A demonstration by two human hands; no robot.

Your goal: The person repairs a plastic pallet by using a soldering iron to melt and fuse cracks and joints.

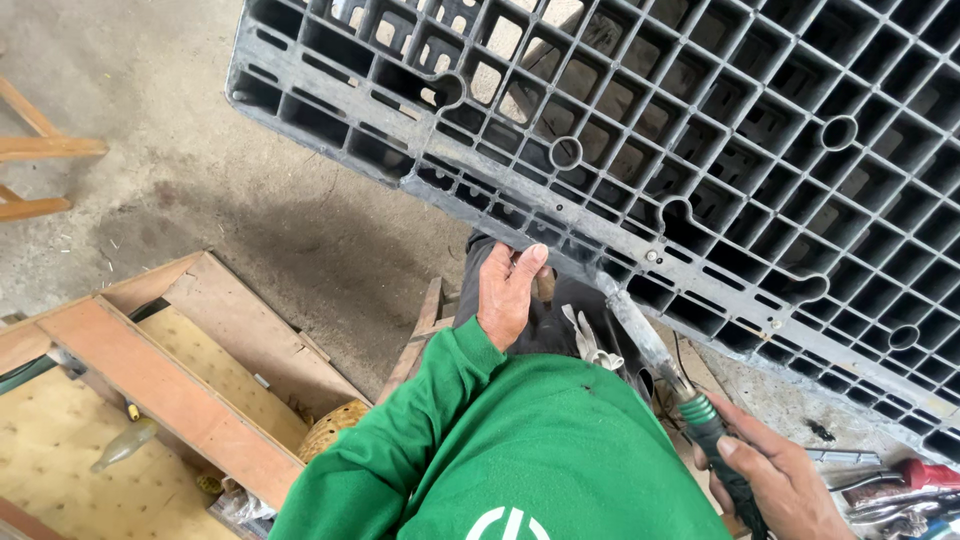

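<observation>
At twelve o'clock, bracing pallet [700,150] edge with left hand [507,292], fingers released; right hand [775,480] grasping iron [660,365], tip touching edge, repair underway.

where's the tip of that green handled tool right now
In the head view, right of centre, the tool's tip meets the grey plastic pallet edge, just right of the left hand.
</observation>
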